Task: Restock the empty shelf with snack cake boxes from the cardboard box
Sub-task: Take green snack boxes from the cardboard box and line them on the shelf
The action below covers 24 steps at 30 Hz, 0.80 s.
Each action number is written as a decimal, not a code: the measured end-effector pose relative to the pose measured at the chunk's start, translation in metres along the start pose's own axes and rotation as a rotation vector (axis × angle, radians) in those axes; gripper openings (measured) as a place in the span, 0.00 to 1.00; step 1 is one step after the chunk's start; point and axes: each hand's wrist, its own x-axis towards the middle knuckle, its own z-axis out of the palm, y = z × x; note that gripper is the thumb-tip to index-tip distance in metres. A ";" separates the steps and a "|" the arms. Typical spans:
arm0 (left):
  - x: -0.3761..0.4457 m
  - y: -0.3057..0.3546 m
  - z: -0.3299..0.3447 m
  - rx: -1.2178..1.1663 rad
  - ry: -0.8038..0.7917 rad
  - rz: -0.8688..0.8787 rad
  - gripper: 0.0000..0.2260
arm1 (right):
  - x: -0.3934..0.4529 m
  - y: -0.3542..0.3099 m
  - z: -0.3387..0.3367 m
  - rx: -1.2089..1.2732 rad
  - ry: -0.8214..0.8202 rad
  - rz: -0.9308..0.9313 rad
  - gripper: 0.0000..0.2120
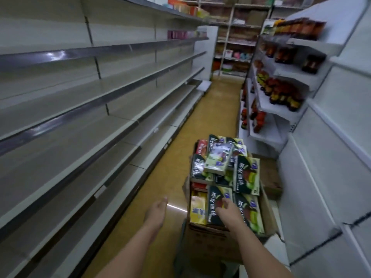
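dark green snack cake boxes (pixel 219 205) heaped

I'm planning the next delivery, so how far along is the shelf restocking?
Nothing looks done: the long grey metal shelves on the left stand bare. In hand: the right hand reaches onto a dark green snack cake box in the heaped brown cardboard box; the left hand hangs open. The whole heap is left.

Single head-worn wide-angle cam, no 2nd view. Looks fwd and down a shop aisle from standing height. Bare grey metal shelves (pixel 84 109) run along the left, white shelves w/ dark bottles (pixel 285 91) on the right. Brown cardboard box of snack cake packs (pixel 210 239) sits close, lower centre; both forearms enter from the bottom edge.
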 end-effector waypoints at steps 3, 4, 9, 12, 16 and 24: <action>-0.003 0.002 0.051 0.053 -0.020 -0.034 0.21 | 0.014 0.030 -0.035 -0.045 0.003 0.008 0.26; -0.005 0.003 0.065 0.068 -0.027 -0.029 0.19 | 0.020 0.038 -0.044 -0.056 0.005 0.003 0.26; 0.007 0.002 0.113 0.168 -0.095 0.032 0.18 | 0.040 0.061 -0.063 -0.136 -0.041 0.013 0.30; 0.021 0.002 0.132 0.223 -0.110 0.032 0.19 | 0.054 0.068 -0.063 -0.209 -0.081 -0.012 0.32; 0.046 0.003 0.152 0.290 -0.123 0.033 0.21 | 0.074 0.068 -0.054 -0.289 -0.119 -0.061 0.33; 0.105 0.003 0.172 0.386 -0.173 -0.023 0.26 | 0.118 0.058 -0.027 -0.552 -0.104 -0.102 0.30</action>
